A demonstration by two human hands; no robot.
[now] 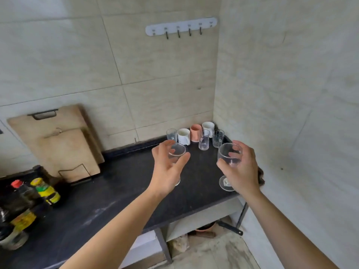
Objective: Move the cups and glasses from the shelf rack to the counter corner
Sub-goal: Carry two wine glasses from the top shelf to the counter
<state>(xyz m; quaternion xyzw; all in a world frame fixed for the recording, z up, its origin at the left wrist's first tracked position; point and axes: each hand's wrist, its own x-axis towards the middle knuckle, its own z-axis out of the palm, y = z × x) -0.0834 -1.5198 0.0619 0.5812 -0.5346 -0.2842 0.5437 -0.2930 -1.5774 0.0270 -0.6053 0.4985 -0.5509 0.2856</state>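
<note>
My left hand (167, 167) grips the bowl of a clear stemmed glass (177, 151) above the dark counter (116, 191). My right hand (240, 171) holds a second stemmed glass (229, 154) by its bowl, its round foot (225, 183) showing below my palm. In the counter corner stand two white mugs (183, 136) (208, 127), a pink cup (195, 133) and three clear tumblers (171, 134) (204, 140) (218, 139). No shelf rack is in view.
Two wooden cutting boards (58, 140) lean on the wall at the left in a wire stand. Sauce bottles (44, 191) crowd the counter's left end. A hook rail (180, 28) hangs on the tiled wall. Below the counter's right end is an open shelf with a pan handle (231, 228).
</note>
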